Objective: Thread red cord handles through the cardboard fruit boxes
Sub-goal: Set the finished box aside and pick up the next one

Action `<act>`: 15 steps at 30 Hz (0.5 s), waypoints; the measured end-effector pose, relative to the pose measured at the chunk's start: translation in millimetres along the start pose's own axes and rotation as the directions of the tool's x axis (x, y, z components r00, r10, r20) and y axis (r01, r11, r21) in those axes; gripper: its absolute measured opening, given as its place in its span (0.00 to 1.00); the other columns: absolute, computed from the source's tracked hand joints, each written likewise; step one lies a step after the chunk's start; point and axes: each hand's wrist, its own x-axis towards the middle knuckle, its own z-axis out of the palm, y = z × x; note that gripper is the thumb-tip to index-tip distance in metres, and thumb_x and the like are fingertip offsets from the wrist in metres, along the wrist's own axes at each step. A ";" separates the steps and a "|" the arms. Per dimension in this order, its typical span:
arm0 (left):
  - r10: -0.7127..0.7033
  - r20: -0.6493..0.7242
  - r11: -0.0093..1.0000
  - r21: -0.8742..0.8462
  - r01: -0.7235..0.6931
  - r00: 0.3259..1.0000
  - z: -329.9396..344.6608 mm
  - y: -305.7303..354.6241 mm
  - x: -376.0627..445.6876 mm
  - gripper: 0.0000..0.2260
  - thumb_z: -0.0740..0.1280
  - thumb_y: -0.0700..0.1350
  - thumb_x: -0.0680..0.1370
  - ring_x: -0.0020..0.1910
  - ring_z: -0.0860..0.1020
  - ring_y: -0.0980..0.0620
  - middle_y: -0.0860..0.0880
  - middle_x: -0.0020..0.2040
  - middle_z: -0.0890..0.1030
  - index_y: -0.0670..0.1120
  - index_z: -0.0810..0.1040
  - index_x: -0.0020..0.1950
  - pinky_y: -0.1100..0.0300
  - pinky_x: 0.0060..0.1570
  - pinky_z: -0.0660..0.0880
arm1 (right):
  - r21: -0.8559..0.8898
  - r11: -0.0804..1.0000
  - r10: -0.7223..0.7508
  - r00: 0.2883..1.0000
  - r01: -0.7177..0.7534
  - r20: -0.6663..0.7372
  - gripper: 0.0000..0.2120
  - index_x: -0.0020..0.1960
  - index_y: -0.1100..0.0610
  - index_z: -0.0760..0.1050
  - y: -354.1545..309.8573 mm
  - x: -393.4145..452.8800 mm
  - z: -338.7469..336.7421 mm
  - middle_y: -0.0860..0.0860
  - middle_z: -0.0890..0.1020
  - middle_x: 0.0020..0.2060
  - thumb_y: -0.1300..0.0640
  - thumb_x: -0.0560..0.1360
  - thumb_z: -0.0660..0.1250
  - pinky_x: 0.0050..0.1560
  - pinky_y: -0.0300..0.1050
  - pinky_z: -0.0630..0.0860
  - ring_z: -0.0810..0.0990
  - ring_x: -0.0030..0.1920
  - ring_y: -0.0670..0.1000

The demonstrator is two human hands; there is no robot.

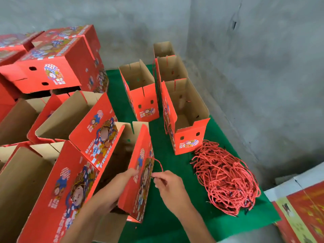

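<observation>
Boxes (pixel 135 174): printed red cardboard, plain brown inside; cords (pixel 226 179): twisted rope; wall (pixel 263 67): rough concrete

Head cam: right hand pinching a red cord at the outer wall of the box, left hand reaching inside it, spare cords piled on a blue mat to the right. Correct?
One error: the mat under the pile of spare cords is green, not blue, as the head view shows. The rest stands: the right hand pinches a red cord at the outer wall of the box, and the left hand reaches inside it.

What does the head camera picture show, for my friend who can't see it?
Two hands thread a red cord through a red cardboard box: the left hand is inside, the right hand pinches the cord outside. A pile of cords lies nearby on a green mat.
</observation>
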 end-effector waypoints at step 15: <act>-0.096 -0.177 0.904 -0.428 0.011 0.980 -13.5 -22.0 -4.5 0.26 0.71 0.58 0.69 0.46 0.87 0.42 0.40 0.53 0.86 0.47 0.80 0.63 0.51 0.42 0.82 | -0.191 0.982 -0.004 1.000 0.007 0.020 0.10 0.56 0.55 0.82 8.2 -2.1 44.2 0.48 0.82 0.51 0.55 0.85 0.61 0.53 0.43 0.79 0.79 0.49 0.44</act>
